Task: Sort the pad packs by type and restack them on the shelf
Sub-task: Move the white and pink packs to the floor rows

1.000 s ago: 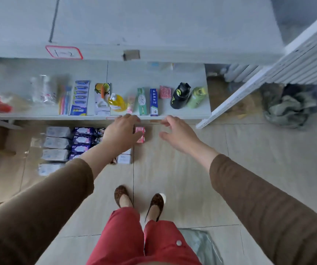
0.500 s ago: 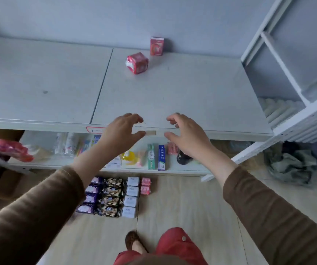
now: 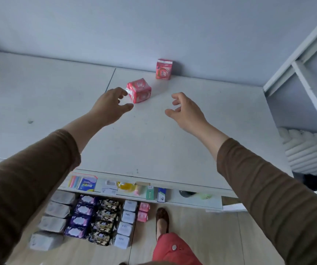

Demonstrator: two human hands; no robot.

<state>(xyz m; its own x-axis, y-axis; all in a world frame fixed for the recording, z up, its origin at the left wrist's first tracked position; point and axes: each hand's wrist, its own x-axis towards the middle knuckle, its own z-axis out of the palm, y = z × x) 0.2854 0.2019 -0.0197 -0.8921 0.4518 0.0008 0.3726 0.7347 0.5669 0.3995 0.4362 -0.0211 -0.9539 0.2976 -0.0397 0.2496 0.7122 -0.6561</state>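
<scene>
On the floor below the shelf edge, pad packs (image 3: pixel 88 219) lie in sorted rows of grey, purple, black, white and pink. Above them both hands reach over the white shelf top (image 3: pixel 173 140), empty with fingers spread: the left hand (image 3: pixel 110 106) just beside a tilted pink pack (image 3: pixel 139 90), the right hand (image 3: pixel 186 110) apart. Another pink pack (image 3: pixel 164 69) stands upright at the wall.

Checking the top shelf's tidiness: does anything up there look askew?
Yes: the near pink pad pack lies tipped and turned at an angle, while the other pink pack stands upright against the wall.
</scene>
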